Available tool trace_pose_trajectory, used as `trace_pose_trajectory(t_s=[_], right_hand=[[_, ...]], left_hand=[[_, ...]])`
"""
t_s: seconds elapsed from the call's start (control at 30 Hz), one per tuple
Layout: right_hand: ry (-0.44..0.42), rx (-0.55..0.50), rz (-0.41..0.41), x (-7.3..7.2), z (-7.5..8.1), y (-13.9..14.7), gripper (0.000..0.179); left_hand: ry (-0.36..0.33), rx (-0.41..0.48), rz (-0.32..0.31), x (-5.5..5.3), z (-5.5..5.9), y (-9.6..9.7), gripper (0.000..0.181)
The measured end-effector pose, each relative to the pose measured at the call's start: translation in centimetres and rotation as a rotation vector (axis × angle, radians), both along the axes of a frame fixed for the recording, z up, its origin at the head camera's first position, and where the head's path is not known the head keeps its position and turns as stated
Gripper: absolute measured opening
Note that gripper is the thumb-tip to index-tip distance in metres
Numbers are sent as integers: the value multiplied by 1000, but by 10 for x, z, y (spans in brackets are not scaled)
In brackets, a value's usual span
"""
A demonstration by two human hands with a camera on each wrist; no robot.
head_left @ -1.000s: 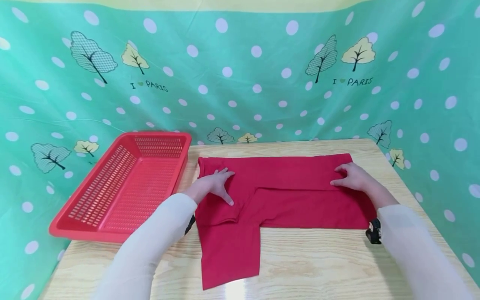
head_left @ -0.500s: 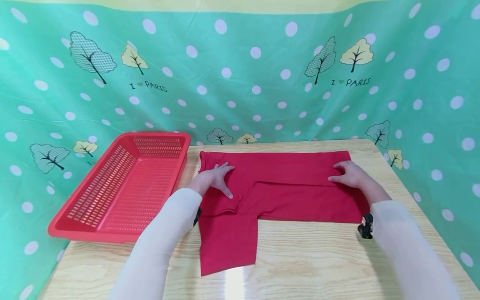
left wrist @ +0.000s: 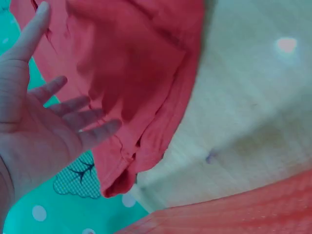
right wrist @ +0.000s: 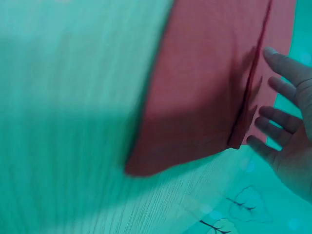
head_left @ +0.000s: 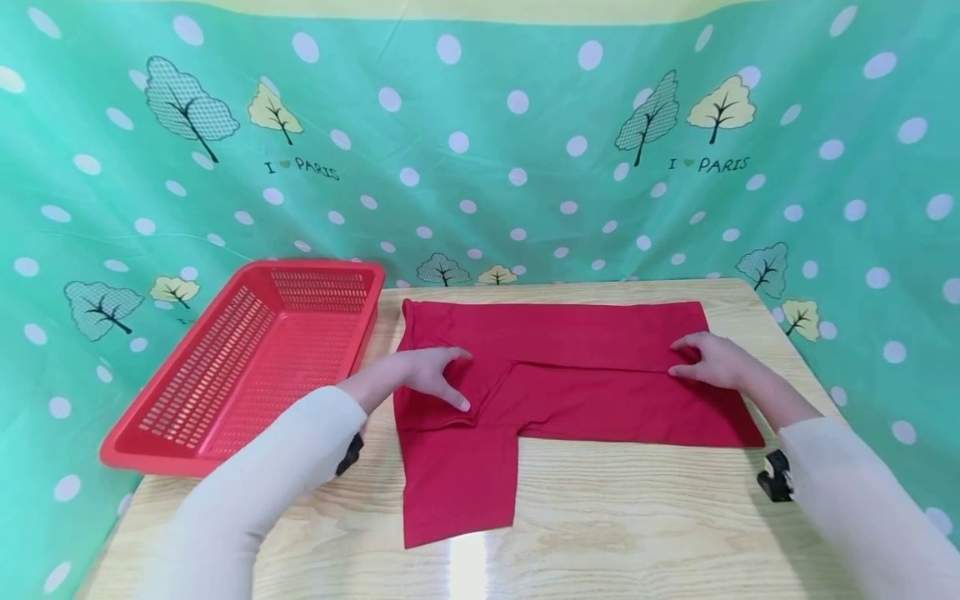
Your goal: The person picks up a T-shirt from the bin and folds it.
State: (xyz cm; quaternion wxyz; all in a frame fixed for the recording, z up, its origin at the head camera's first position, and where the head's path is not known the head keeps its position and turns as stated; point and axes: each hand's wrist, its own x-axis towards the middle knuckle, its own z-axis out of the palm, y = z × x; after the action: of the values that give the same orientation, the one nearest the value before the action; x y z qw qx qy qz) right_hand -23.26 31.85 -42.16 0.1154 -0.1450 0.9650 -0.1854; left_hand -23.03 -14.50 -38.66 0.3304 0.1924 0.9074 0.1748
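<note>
A red T-shirt (head_left: 600,333) lies on the table with its far side folded over toward the near side. One sleeve (head_left: 459,492) sticks out toward me at the left. My left hand (head_left: 431,372) is over the folded left part, fingers spread and thumb apart; in the left wrist view this hand (left wrist: 53,117) has nothing in its fingers. Near the shirt's right end is my right hand (head_left: 712,360), over the fold's edge. The right wrist view shows the right hand (right wrist: 292,122) with loosely bent, separated fingers beside the folded layer, gripping nothing.
A red perforated plastic basket (head_left: 318,350) stands left of the shirt, close to it. The light wooden table (head_left: 622,517) extends in front. Behind it hangs a green dotted curtain (head_left: 495,217) with printed trees.
The shirt has shifted away from me, toward the curtain. In the last half second my left hand has drawn back slightly left and nearer, and my right hand has moved right, off the fold.
</note>
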Motion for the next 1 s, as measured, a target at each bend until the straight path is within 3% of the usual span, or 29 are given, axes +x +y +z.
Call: trace_pose_trajectory(t_s=[0.17, 0.23, 0.4, 0.53, 0.67, 0.83, 1.0], right_hand=[[66, 23, 85, 19, 4, -5, 48], [77, 32, 105, 28, 5, -7, 46], [29, 51, 136, 48, 7, -9, 51], [6, 63, 169, 59, 8, -7, 52], [-14, 78, 194, 65, 8, -4, 53], [-48, 86, 193, 72, 7, 0, 56], [-41, 72, 185, 81, 4, 3, 56]], left_hand=[[29, 76, -67, 31, 3, -12, 86], [7, 91, -83, 44, 3, -17, 86], [-107, 54, -107, 76, 4, -27, 96], [-88, 8, -161, 94, 4, -33, 99], [-4, -34, -251, 104, 1, -38, 99], [122, -55, -347, 107, -8, -43, 99], [183, -55, -333, 110, -16, -44, 92]])
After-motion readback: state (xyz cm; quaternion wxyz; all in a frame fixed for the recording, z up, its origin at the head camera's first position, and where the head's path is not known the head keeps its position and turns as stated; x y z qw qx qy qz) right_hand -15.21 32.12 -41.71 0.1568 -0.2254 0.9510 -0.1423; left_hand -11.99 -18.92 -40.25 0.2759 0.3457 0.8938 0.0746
